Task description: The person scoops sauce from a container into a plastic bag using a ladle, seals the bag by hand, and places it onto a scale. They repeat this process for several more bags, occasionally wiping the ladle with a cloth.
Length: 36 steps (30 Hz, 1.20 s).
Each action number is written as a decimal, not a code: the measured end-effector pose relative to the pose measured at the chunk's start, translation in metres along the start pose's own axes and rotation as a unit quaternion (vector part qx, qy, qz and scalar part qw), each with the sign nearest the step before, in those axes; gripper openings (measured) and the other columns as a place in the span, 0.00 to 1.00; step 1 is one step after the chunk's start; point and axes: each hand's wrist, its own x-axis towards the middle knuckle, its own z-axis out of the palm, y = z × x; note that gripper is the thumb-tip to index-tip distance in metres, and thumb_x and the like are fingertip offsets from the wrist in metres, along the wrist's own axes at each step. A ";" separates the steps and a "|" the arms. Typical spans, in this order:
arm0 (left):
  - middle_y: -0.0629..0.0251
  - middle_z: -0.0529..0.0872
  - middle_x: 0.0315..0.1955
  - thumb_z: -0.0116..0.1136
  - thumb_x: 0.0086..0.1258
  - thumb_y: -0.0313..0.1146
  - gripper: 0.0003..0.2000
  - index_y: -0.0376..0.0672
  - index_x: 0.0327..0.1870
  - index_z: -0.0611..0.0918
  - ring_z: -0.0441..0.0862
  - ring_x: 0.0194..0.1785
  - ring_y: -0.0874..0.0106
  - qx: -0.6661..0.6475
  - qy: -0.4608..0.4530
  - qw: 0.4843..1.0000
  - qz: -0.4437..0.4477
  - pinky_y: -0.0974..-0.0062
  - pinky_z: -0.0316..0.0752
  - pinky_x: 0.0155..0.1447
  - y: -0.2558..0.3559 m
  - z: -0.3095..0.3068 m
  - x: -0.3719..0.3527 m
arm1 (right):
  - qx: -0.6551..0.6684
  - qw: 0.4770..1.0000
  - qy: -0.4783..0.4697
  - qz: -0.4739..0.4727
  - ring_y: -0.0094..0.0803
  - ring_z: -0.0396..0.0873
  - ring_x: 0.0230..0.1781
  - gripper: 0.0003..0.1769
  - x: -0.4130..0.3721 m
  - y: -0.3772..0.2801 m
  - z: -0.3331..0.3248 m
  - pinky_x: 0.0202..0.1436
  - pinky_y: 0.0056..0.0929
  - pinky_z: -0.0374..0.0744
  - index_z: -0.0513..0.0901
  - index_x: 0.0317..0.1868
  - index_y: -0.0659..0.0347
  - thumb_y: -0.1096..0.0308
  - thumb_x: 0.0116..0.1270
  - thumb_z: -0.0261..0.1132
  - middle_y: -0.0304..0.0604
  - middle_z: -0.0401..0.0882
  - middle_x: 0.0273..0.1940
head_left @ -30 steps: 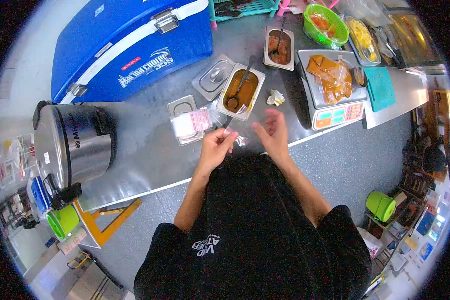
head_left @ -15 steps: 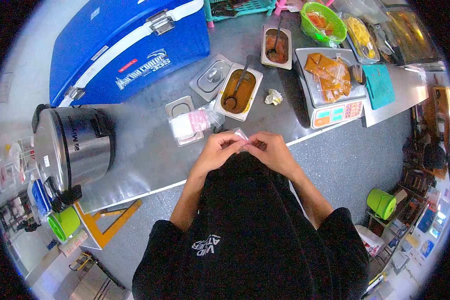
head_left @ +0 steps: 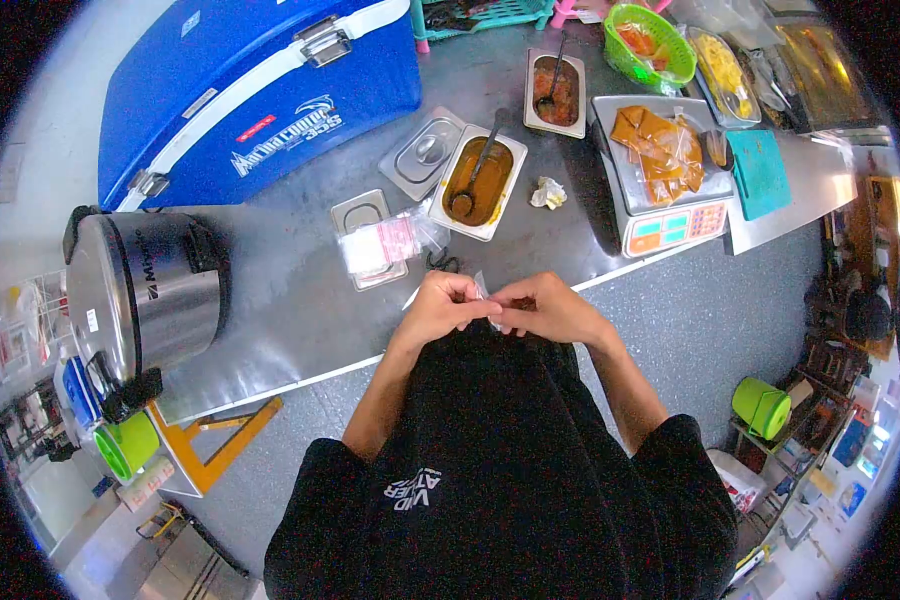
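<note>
Some clear plastic (head_left: 481, 286), mostly hidden, is pinched by left hand (head_left: 438, 308) and right hand (head_left: 552, 308); ten o'clock, a cut-off cooler (head_left: 240, 110) reads "Marinacooler".

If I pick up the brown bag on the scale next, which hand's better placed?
Probably the right hand: it's nearer the scale and the brown bag. The left hand is farther off. Both pinch a small piece of clear plastic, so neither is free.
</note>
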 end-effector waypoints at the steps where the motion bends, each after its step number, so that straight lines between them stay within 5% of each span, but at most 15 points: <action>1: 0.72 0.82 0.21 0.69 0.67 0.29 0.12 0.38 0.23 0.80 0.71 0.21 0.85 -0.034 -0.026 0.999 -0.009 0.81 0.66 0.23 0.005 0.000 0.000 | -0.029 0.999 0.015 -0.015 0.34 0.82 0.27 0.09 0.000 0.002 -0.001 0.34 0.30 0.80 0.84 0.39 0.66 0.68 0.65 0.69 0.45 0.83 0.27; 6: 0.70 0.82 0.20 0.60 0.72 0.29 0.12 0.38 0.25 0.81 0.77 0.24 0.83 0.013 -0.014 0.999 -0.041 0.80 0.69 0.25 0.019 0.006 0.006 | -0.268 0.945 0.098 -0.158 0.55 0.82 0.28 0.13 0.015 0.019 -0.004 0.36 0.50 0.80 0.82 0.31 0.64 0.63 0.67 0.60 0.55 0.83 0.28; 10: 0.64 0.82 0.20 0.63 0.67 0.30 0.10 0.35 0.27 0.80 0.78 0.23 0.80 0.235 0.089 0.967 0.045 0.75 0.73 0.28 0.010 0.009 0.012 | -0.374 0.899 0.179 -0.145 0.55 0.83 0.30 0.14 0.030 0.039 0.003 0.36 0.53 0.80 0.81 0.28 0.63 0.62 0.65 0.59 0.56 0.83 0.30; 12: 0.61 0.82 0.19 0.65 0.63 0.32 0.10 0.34 0.27 0.80 0.79 0.21 0.75 0.286 0.120 0.950 0.018 0.70 0.74 0.28 0.011 0.010 0.011 | -0.401 0.877 0.237 -0.117 0.56 0.83 0.30 0.13 0.035 0.042 0.007 0.37 0.53 0.80 0.81 0.28 0.62 0.62 0.65 0.60 0.56 0.83 0.30; 16: 0.57 0.85 0.28 0.71 0.54 0.33 0.14 0.36 0.37 0.82 0.84 0.31 0.61 0.384 0.080 0.912 -0.120 0.61 0.78 0.41 0.032 0.012 0.004 | -0.408 0.876 0.249 -0.065 0.55 0.83 0.31 0.14 0.037 0.040 0.015 0.37 0.52 0.81 0.80 0.27 0.63 0.61 0.65 0.60 0.56 0.83 0.30; 18: 0.57 0.83 0.35 0.73 0.50 0.32 0.23 0.39 0.48 0.78 0.82 0.43 0.58 0.447 0.154 0.880 0.050 0.53 0.72 0.57 0.054 0.019 -0.002 | -0.400 0.874 0.269 -0.061 0.54 0.83 0.30 0.14 0.036 0.041 0.023 0.37 0.52 0.81 0.81 0.29 0.63 0.60 0.65 0.61 0.55 0.83 0.30; 19: 0.57 0.81 0.39 0.74 0.48 0.31 0.28 0.41 0.53 0.77 0.82 0.49 0.57 0.471 0.189 0.851 0.133 0.49 0.68 0.65 0.059 0.021 -0.005 | -0.305 0.920 0.237 -0.070 0.54 0.83 0.30 0.12 0.037 0.040 0.024 0.37 0.51 0.81 0.81 0.31 0.62 0.61 0.65 0.62 0.55 0.83 0.29; 21: 0.56 0.78 0.45 0.73 0.48 0.28 0.34 0.43 0.60 0.71 0.77 0.55 0.56 0.494 0.151 0.849 0.108 0.45 0.59 0.70 0.052 0.024 -0.007 | -0.105 0.978 0.161 -0.085 0.53 0.83 0.30 0.10 0.037 0.034 0.024 0.37 0.49 0.81 0.81 0.35 0.62 0.63 0.64 0.65 0.53 0.82 0.29; 24: 0.55 0.78 0.48 0.65 0.54 0.19 0.31 0.42 0.62 0.68 0.77 0.58 0.54 0.488 0.132 0.855 0.117 0.41 0.56 0.72 0.022 0.013 -0.002 | -0.177 0.943 0.262 -0.103 0.51 0.82 0.31 0.08 0.033 0.008 0.037 0.37 0.45 0.80 0.82 0.37 0.59 0.66 0.61 0.69 0.49 0.82 0.33; 25: 0.55 0.78 0.48 0.63 0.54 0.18 0.31 0.42 0.62 0.68 0.77 0.58 0.53 0.479 0.121 0.860 0.127 0.41 0.55 0.73 0.017 0.009 0.000 | -0.213 0.932 0.280 -0.088 0.48 0.81 0.39 0.08 0.034 0.008 0.039 0.42 0.42 0.81 0.85 0.37 0.57 0.68 0.57 0.72 0.48 0.79 0.44; 28: 0.53 0.78 0.51 0.61 0.55 0.17 0.32 0.42 0.63 0.66 0.76 0.60 0.52 0.455 0.081 0.877 0.133 0.41 0.55 0.73 0.025 0.008 -0.005 | -0.236 0.922 0.248 -0.178 0.48 0.79 0.48 0.10 0.031 0.012 0.037 0.49 0.42 0.80 0.87 0.39 0.56 0.67 0.56 0.74 0.52 0.75 0.51; 31: 0.53 0.78 0.51 0.61 0.55 0.17 0.32 0.43 0.63 0.66 0.76 0.60 0.51 0.447 0.049 0.883 0.134 0.41 0.57 0.72 0.026 -0.001 -0.006 | -0.239 0.935 0.236 -0.112 0.48 0.74 0.60 0.13 0.028 0.007 0.033 0.58 0.40 0.78 0.88 0.41 0.56 0.68 0.54 0.74 0.56 0.69 0.62; 34: 0.53 0.78 0.50 0.62 0.54 0.18 0.30 0.43 0.61 0.68 0.75 0.59 0.51 0.439 0.016 0.885 0.153 0.42 0.59 0.71 0.020 -0.003 -0.005 | -0.323 0.887 0.127 -0.305 0.49 0.70 0.67 0.17 0.041 0.026 0.022 0.63 0.41 0.76 0.86 0.46 0.58 0.68 0.53 0.74 0.58 0.59 0.72; 36: 0.53 0.78 0.48 0.63 0.53 0.19 0.29 0.42 0.58 0.70 0.75 0.59 0.51 0.400 -0.031 0.901 0.167 0.44 0.60 0.71 0.022 0.001 -0.004 | -0.309 0.907 0.114 -0.262 0.52 0.70 0.68 0.18 0.045 0.030 0.031 0.66 0.42 0.74 0.85 0.47 0.61 0.72 0.54 0.73 0.58 0.56 0.74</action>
